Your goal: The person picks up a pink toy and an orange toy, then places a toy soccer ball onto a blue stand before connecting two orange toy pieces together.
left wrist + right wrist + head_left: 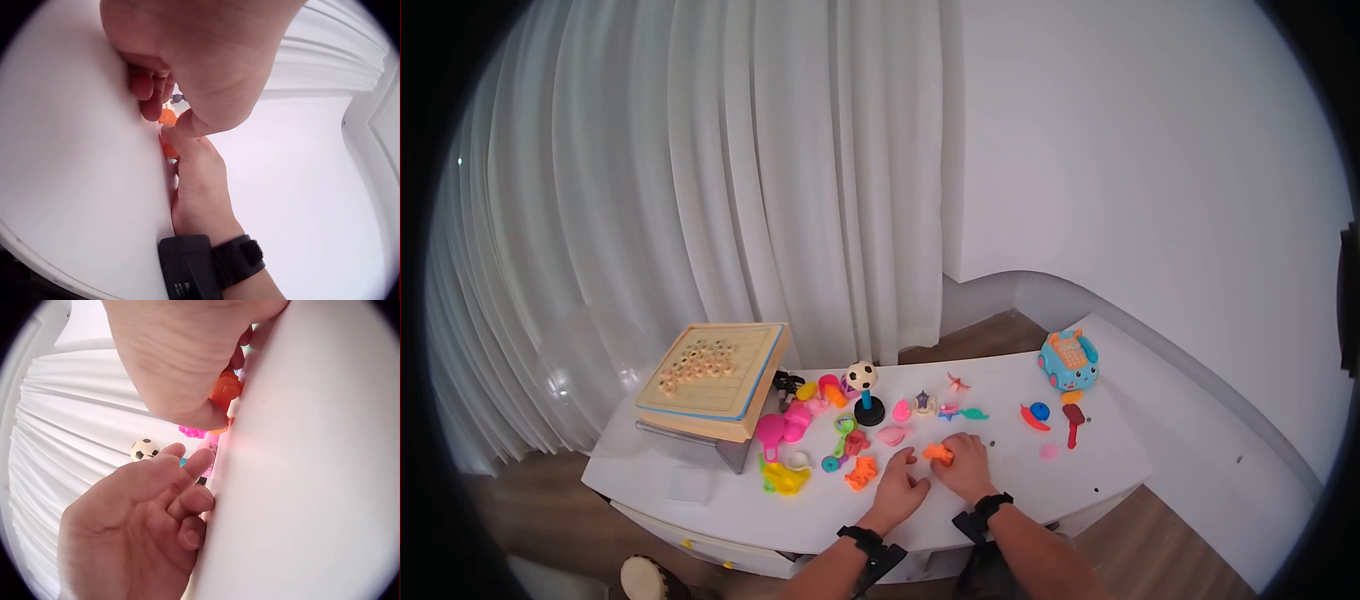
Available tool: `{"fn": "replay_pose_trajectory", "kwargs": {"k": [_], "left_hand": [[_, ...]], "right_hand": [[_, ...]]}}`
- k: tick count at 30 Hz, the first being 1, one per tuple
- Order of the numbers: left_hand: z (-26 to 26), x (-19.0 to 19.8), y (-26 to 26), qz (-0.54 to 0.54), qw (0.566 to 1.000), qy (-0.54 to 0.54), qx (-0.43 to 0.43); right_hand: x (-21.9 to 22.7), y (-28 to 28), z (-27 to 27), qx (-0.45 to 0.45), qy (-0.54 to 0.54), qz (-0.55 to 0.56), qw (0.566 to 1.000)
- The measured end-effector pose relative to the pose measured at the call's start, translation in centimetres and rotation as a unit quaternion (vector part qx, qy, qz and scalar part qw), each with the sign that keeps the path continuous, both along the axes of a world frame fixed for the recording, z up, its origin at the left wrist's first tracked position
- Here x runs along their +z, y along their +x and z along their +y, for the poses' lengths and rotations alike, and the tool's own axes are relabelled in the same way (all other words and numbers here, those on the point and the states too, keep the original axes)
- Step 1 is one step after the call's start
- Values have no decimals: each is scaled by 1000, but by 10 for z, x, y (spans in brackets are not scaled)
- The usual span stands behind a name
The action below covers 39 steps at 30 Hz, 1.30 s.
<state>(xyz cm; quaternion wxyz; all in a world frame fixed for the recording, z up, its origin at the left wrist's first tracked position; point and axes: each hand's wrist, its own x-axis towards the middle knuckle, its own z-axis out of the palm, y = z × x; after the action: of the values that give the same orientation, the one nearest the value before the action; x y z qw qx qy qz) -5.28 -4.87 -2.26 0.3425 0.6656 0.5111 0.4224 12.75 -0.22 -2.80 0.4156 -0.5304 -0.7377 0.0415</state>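
Note:
At the front middle of the table, my right hand (967,468) pinches a small orange plastic toy (937,453) between thumb and fingers, low over the white top. The right wrist view shows the orange toy (225,390) partly covered by the thumb and palm; its exact kind is hidden. Just to the left, my left hand (897,492) rests by the tabletop with loosely bent fingers and nothing in them. Another orange toy (861,472) lies left of that hand. A pink toy piece (891,435) is just beyond both hands.
A board game box (718,375) with round pieces stands on a rack at the left. Behind the hands rises a soccer ball toy (861,376) on a black base. Yellow toys (785,478) lie front left, a toy phone (1070,358) back right, a red toy (1073,425) nearer.

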Motion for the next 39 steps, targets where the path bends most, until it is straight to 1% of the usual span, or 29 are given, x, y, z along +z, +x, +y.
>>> {"fn": "replay_pose_trajectory", "kwargs": {"k": [3,4,6,8,10,11,13,14,16,17,19,22,26,28,29,31,35,37,38,39], "left_hand": [[2,1,2,18,999,27,11],[3,2,4,19,1000,20,6],[4,12,8,65,997,39,34],[7,24,13,92,995,28,16],[14,30,19,175,982,67,-3],[18,31,23,177,982,64,-13],[27,33,31,182,977,105,-23],[31,35,34,182,977,105,-30],[37,36,40,139,986,94,-23],[41,33,43,138,986,92,-26],[49,22,46,146,975,165,1],[51,15,49,116,982,149,5],[49,17,51,96,987,127,7],[50,14,51,49,983,174,29],[51,13,50,52,983,172,27],[51,15,49,59,980,185,36],[54,5,47,50,982,177,43],[52,5,48,15,990,131,43],[51,6,48,21,990,131,39],[50,8,48,13,993,113,39]], "right_hand": [[2,0,-1,9,5,3,1000],[2,0,-1,10,10,9,1000],[3,1,0,8,-3,29,1000],[4,3,0,0,-14,53,999],[6,4,-2,9,-33,115,993],[5,4,-2,-1,-36,118,992],[4,5,0,-2,-51,156,987],[7,5,-1,-9,-51,156,986],[14,5,-5,-8,-78,200,977],[15,6,-6,-11,-80,200,977],[15,5,-5,-16,-82,208,975],[12,2,-4,-35,-104,227,968],[18,-2,-1,-50,-129,221,965],[16,-5,3,-64,-108,165,978],[14,-6,5,-65,-109,168,978],[11,-6,9,-61,-81,122,987],[18,-7,6,-57,-71,113,989],[18,-3,6,-20,-92,143,985],[15,-2,5,-23,-93,149,984],[10,-1,7,-4,-66,175,982]]}}
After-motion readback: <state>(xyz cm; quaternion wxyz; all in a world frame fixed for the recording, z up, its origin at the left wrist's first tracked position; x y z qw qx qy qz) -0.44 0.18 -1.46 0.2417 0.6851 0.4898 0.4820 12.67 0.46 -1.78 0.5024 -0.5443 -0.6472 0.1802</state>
